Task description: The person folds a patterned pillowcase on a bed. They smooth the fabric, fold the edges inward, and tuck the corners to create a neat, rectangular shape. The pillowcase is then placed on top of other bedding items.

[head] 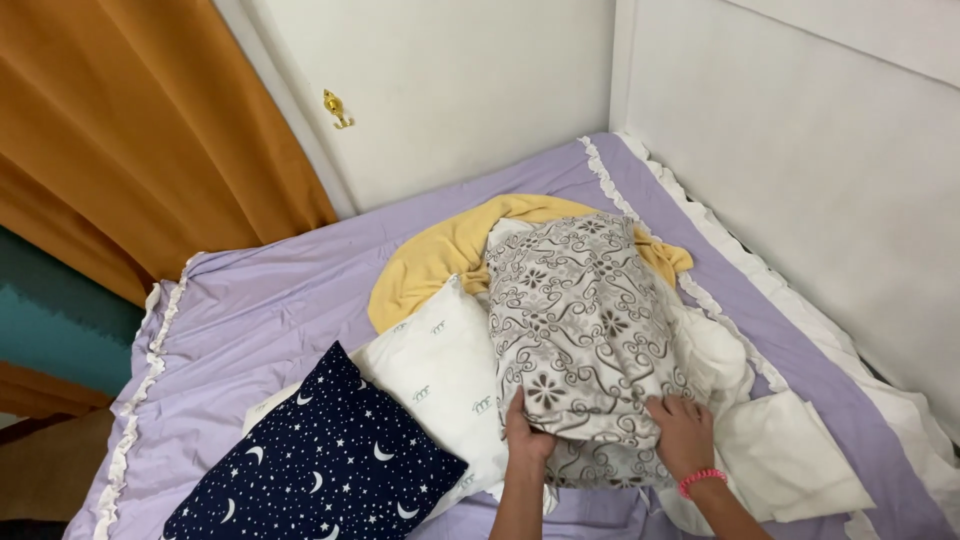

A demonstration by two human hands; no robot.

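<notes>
- A heavy orange curtain (120,130) hangs at the far left beside a white wall that carries a small brass hook (338,108).
- A lilac bedsheet with a ruffled white edge (260,300) covers the bed and lies rumpled across its left half.
- A dark navy pillow printed with white moons and stars (320,465) lies at the near left, its upper edge overlapping a white pillow with small grey marks (440,365).
- A mustard-yellow blanket (440,255) curves behind the white pillow and shows again at the far right of the pile.
- The left hand (527,432) is closed on the near edge of a grey and cream pillow with a floral scroll pattern (580,320), thumb on top, fingers tucked under.
- That patterned pillow lies lengthwise in the middle of the bed, atop the white pillow and yellow blanket.
- The right hand (682,430), a pink bead bracelet (700,480) at its wrist, presses flat with spread fingers on the pillow's near right corner; it seems to hold rather than pinch.
- White bedding (790,450) is bunched to the right, near the white wall.
- Risk, as I judge it: the pillow rests on an uneven heap, so a pull could drag the white bedding along or tip the pillow towards the wall side.
- The flat right hand could slip on the fabric, leaving the left hand bearing the load alone.
</notes>
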